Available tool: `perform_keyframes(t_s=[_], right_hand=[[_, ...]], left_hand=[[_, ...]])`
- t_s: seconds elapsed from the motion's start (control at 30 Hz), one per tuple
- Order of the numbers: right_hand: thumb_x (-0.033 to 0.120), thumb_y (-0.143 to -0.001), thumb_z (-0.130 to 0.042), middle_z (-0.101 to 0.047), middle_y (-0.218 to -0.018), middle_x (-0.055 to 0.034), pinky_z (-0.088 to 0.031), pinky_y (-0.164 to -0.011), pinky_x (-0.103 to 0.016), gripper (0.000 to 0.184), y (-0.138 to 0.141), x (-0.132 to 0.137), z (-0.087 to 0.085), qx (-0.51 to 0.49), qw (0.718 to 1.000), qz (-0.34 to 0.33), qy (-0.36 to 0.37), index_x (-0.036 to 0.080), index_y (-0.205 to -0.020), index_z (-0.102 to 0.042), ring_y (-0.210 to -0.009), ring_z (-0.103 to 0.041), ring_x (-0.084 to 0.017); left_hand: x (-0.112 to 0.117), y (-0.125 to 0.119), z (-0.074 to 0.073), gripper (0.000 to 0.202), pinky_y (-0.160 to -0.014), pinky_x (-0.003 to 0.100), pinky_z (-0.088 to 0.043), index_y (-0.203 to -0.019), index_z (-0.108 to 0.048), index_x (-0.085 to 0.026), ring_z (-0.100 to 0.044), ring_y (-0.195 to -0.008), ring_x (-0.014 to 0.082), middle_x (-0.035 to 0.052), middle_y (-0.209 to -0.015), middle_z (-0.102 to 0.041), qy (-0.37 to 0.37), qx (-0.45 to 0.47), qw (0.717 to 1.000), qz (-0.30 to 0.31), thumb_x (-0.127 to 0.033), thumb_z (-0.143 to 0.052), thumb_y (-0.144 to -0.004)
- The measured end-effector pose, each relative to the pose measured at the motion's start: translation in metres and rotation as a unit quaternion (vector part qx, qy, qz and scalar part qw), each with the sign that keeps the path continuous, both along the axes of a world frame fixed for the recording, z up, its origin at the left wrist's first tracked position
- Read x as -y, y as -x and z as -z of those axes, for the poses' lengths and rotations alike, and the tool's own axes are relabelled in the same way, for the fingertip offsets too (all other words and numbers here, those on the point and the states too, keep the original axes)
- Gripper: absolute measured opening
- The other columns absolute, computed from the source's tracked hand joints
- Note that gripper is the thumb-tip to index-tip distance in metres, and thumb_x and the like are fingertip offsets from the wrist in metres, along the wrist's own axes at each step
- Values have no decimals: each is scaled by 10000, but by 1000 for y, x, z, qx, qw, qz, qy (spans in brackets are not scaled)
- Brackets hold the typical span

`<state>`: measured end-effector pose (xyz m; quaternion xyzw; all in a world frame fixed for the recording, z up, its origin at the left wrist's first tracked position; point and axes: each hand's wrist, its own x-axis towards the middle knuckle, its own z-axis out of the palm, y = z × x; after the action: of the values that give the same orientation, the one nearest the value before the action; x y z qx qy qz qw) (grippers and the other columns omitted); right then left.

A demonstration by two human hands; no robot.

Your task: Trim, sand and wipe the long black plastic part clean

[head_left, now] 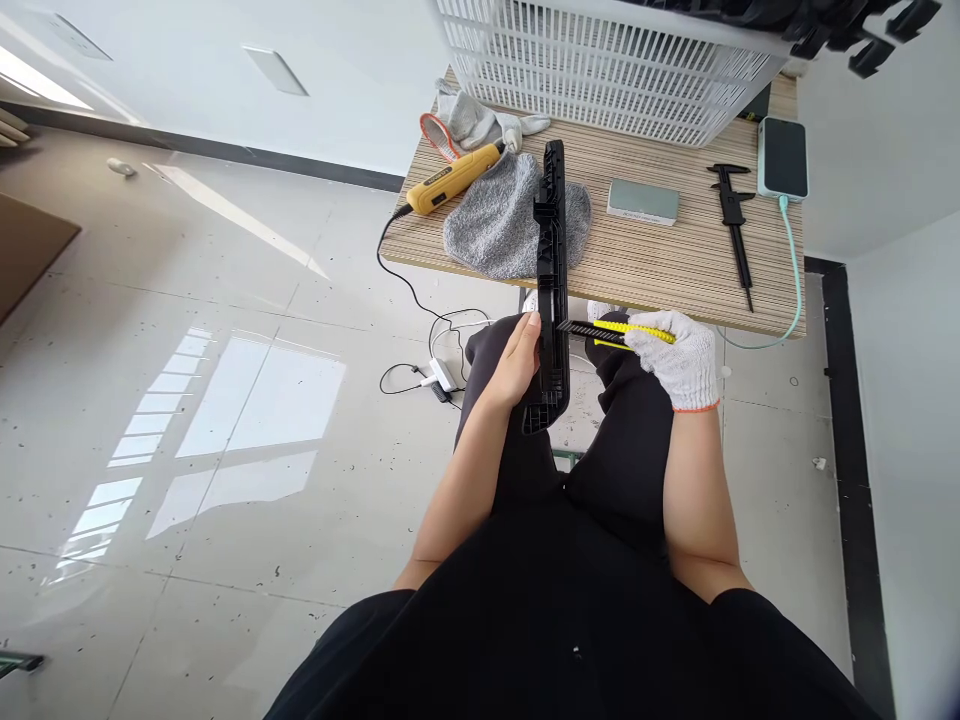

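My bare left hand [517, 362] grips a long black plastic part [553, 280] near its lower half. The part stands lengthwise away from me, its far end over a grey cloth [495, 220] on the table. My right hand [679, 355], in a white knitted glove with an orange cuff edge, is closed around a yellow utility knife [611, 332]. The knife's dark, segmented blade is extended leftward, and its tip meets or lies very near the right edge of the part; contact cannot be told for sure. Some fingers of my left hand are hidden behind the part.
On the wooden table [622, 260] lie a yellow corded power tool [454, 180], a glove [476, 115], a sharpening stone [643, 202], a black caliper [733, 215] and a phone on a charging cable [783, 160]. A white basket [600, 75] holds black parts. Cords and a power strip [442, 375] lie below.
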<state>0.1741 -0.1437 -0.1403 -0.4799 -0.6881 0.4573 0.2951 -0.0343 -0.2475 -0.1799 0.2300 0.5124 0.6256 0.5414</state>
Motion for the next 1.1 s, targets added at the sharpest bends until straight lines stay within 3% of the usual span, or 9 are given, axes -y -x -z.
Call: perform_keyframes(t_s=[0.1, 0.2, 0.33, 0.43, 0.53, 0.67, 0.87, 1.0, 1.1], right_hand=[[470, -718, -890, -746, -814, -34, -473, -461, -287, 348, 0, -2, 1, -23, 999, -12, 35, 224, -954, -821, -507, -543, -119], [451, -729, -888, -743, -807, -26, -444, -434, -279, 302, -1, -4, 2, -42, 998, 22, 29, 240, -934, -821, -488, -519, -109], [440, -703, -906, -728, -763, -23, -436, -421, -284, 312, -2, -4, 2, -36, 998, -4, 52, 236, -923, -823, -473, -509, -110], [469, -725, -892, -730, -791, -27, -459, -442, -285, 324, -2, -4, 2, -14, 999, 9, 34, 240, -944, -825, -489, -525, -109], [473, -703, -907, -718, -761, -26, -453, -434, -285, 318, -2, -5, 2, -10, 997, -34, 66, 252, -915, -821, -492, -529, -116], [471, -723, -890, -726, -770, -31, -451, -428, -293, 295, -1, -6, 2, -13, 999, 5, 49, 258, -914, -817, -486, -527, -121], [453, -727, -886, -718, -754, -22, -438, -429, -277, 310, 0, -6, 0, -16, 999, 12, 50, 232, -935, -825, -477, -513, -107], [426, -705, -905, -728, -769, -22, -449, -439, -272, 292, -1, -5, 0, -15, 996, -33, 81, 247, -923, -829, -491, -520, -107], [451, -720, -894, -746, -809, -27, -462, -446, -280, 302, -1, -5, 1, -18, 998, -2, 61, 258, -944, -829, -494, -524, -109]], left_hand=[[0, 0, 0, 407, -827, 312, -565, -1014, -661, -235, -701, -967, 188, 27, -977, -720, -49, 22, 999, 0, -626, -552, -987], [1, 1, 1, 389, -848, 319, -569, -984, -671, -241, -710, -970, 191, 20, -947, -724, -43, 24, 999, -1, -613, -557, -990], [1, 1, 1, 368, -910, 347, -573, -1007, -684, -248, -715, -1035, 207, 23, -985, -740, -37, 32, 999, -4, -595, -565, -991], [0, 1, 1, 352, -905, 355, -581, -972, -676, -247, -720, -1025, 210, 21, -965, -737, -40, 38, 998, -2, -585, -578, -987], [0, 1, 1, 345, -912, 360, -584, -984, -676, -248, -723, -1042, 215, 24, -982, -743, -46, 40, 998, -2, -578, -573, -990], [0, 1, 2, 358, -914, 363, -595, -1002, -676, -245, -729, -1038, 216, 25, -985, -746, -41, 30, 999, 0, -587, -574, -986], [1, 1, 1, 359, -895, 353, -597, -982, -665, -242, -728, -987, 201, 17, -950, -731, -38, 23, 999, -1, -589, -572, -986], [1, 1, 0, 346, -892, 352, -583, -985, -666, -250, -719, -996, 202, 18, -952, -719, -34, 32, 999, -1, -584, -576, -985], [1, 1, 0, 333, -884, 335, -576, -976, -668, -252, -712, -1001, 194, 18, -957, -714, -26, 26, 999, 1, -567, -563, -998]])
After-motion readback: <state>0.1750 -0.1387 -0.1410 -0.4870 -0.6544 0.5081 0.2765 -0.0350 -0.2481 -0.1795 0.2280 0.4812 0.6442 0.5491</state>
